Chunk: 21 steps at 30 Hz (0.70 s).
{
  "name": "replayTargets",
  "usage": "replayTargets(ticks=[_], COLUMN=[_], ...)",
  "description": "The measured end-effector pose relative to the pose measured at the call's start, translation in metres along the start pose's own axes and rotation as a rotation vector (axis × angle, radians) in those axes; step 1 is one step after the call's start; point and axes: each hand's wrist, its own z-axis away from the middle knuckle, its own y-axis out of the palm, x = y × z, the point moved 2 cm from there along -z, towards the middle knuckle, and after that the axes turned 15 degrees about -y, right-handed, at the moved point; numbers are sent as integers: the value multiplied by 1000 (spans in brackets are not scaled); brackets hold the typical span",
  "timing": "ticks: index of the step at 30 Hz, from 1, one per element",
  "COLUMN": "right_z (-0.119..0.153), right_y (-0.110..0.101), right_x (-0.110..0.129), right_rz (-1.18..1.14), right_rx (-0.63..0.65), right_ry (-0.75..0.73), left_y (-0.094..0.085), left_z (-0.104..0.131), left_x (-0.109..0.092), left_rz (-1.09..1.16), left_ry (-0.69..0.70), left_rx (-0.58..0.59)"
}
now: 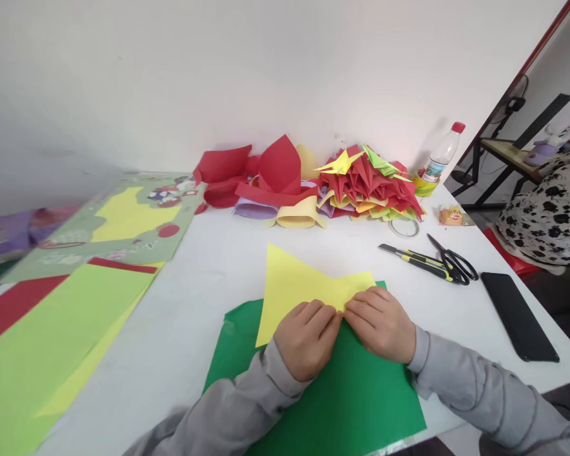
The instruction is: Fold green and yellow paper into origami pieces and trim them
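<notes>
A yellow paper [294, 282] is pinched at its near edge, flaring out into a wide left part and a smaller right part. My left hand [308, 339] grips it just left of the narrow middle, fingers curled closed. Close beside it, my right hand [380, 323] holds the same paper with thumb and fingers pressed together. The fingertips of both hands nearly meet. Under the hands lies a green sheet [351, 399] on the white table [171, 354]. The part of the paper beneath the fingers is hidden.
Light green sheets [61, 342] lie at the left, a decorated board [185, 215] behind them. Folded red papers [280, 166] and a folded-paper pile [368, 183] line the wall. At the right are a bottle [441, 158], a cutter [415, 259], scissors [453, 261] and a black phone [520, 316].
</notes>
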Motion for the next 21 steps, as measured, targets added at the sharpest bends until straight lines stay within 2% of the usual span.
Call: replayTargets(ticks=[9, 13, 21], right_z=[0, 4, 25], right_y=[-2, -8, -15], right_x=[-1, -10, -36], right_rz=[47, 78, 131], right_rx=[-25, -38, -32], right_ry=[-40, -13, 132], left_y=[0, -8, -27], left_z=[2, -2, -14], left_x=[-1, 11, 40], left_rz=[53, 15, -127], left_ry=[45, 44, 97], left_rx=[-4, -35, -140])
